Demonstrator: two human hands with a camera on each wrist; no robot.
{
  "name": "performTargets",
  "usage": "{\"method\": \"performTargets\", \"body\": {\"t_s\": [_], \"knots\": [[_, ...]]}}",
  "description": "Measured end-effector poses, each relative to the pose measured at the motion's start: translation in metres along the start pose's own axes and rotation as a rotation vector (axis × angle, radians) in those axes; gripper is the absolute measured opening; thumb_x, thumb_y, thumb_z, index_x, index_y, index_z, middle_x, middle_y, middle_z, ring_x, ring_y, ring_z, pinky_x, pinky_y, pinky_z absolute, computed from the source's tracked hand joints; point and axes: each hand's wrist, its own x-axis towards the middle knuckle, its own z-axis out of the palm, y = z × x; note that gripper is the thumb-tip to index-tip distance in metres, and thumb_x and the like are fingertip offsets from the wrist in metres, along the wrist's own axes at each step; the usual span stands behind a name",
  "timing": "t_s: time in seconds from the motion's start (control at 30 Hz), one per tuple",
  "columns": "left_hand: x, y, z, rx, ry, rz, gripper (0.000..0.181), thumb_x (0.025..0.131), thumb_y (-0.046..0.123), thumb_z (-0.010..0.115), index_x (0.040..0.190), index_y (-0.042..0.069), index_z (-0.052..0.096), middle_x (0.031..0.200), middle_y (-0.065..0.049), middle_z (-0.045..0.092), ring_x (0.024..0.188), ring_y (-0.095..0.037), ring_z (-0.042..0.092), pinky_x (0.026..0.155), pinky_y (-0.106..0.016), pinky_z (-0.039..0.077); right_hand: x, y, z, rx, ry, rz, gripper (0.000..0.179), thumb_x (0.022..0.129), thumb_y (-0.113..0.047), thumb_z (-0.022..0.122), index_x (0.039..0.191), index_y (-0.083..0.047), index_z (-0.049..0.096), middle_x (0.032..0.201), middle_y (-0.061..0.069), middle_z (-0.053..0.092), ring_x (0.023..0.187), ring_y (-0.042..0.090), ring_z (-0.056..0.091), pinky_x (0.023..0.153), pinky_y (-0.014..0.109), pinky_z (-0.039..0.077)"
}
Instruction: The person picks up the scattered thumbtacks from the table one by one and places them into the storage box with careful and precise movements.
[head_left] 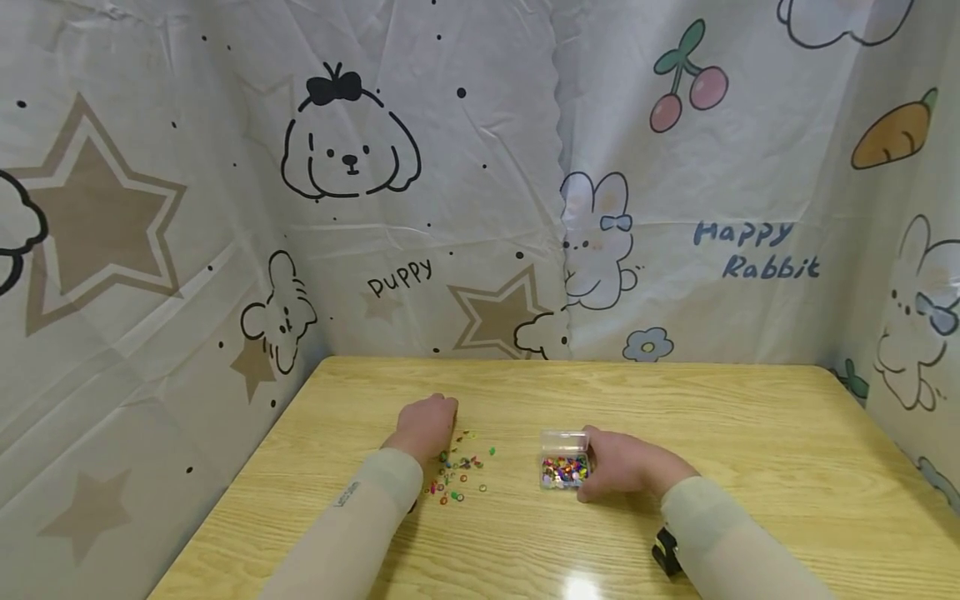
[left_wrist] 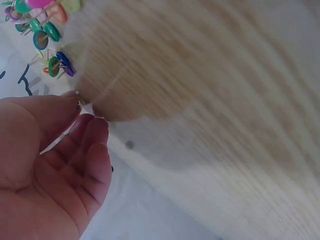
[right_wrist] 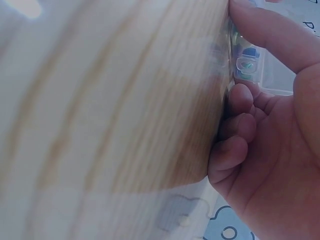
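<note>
Colourful flat-headed thumbtacks [head_left: 463, 463] lie loosely scattered on the table, several of them close up in the left wrist view [left_wrist: 52, 30]. At their far edge, my left hand [head_left: 427, 423] reaches down to the tabletop. Its fingers are bent, with thumb and fingertips near each other; whether a tack is between them is too small to tell. My right hand [head_left: 626, 462] grips the right side of a clear plastic box [head_left: 542, 477], thumb at the near side and fingers at the far side. The box's lid [head_left: 564, 441] stands raised at the back, and many mixed-colour tacks fill the box.
All this rests on a light wood-grain table [head_left: 690, 400]. Printed cloth [head_left: 480, 167] hangs behind the table and along both sides. A black strap piece [head_left: 666, 552] shows under the right sleeve.
</note>
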Motion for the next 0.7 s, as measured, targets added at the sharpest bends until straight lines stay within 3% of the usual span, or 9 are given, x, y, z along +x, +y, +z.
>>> {"method": "performTargets", "body": {"t_s": [0.23,0.43,0.57,0.7], "knots": [[-0.002,0.002,0.0,-0.002,-0.002,0.033,0.009,0.101,0.01,0.06,0.094,0.013,0.064,0.089,-0.006,0.065,0.089,-0.025,0.066,0.074,-0.045,0.057,0.0,0.0,0.001,0.009,0.004,-0.004,0.065,0.07,-0.027,0.093,0.119,-0.013,0.053,0.107,0.0,0.061,0.096,0.019,0.056,0.1,0.051,0.044],[-0.007,0.008,0.0,-0.026,-0.022,0.091,0.016,0.09,0.01,0.075,0.086,0.018,0.062,0.078,0.004,0.061,0.077,-0.017,0.062,0.069,-0.042,0.055,0.0,0.003,0.002,0.013,-0.002,0.0,0.065,0.07,-0.027,0.093,0.119,-0.013,0.053,0.107,0.0,0.061,0.096,0.019,0.056,0.1,0.052,0.044],[-0.015,0.021,-0.003,-0.041,0.033,0.172,0.019,0.095,0.011,0.067,0.08,0.02,0.058,0.072,0.007,0.055,0.066,-0.012,0.054,0.062,-0.036,0.05,0.0,0.003,0.002,0.015,-0.006,-0.008,0.065,0.07,-0.027,0.092,0.119,-0.013,0.053,0.105,0.0,0.06,0.095,0.019,0.056,0.099,0.052,0.045],[-0.023,0.042,-0.013,-0.043,0.118,0.301,0.021,0.098,0.014,0.063,0.079,0.021,0.058,0.071,0.009,0.052,0.061,-0.008,0.048,0.057,-0.03,0.044,0.0,0.003,0.001,0.007,0.0,-0.015,0.064,0.07,-0.028,0.092,0.118,-0.014,0.053,0.103,0.0,0.06,0.093,0.019,0.056,0.095,0.051,0.046]]}}
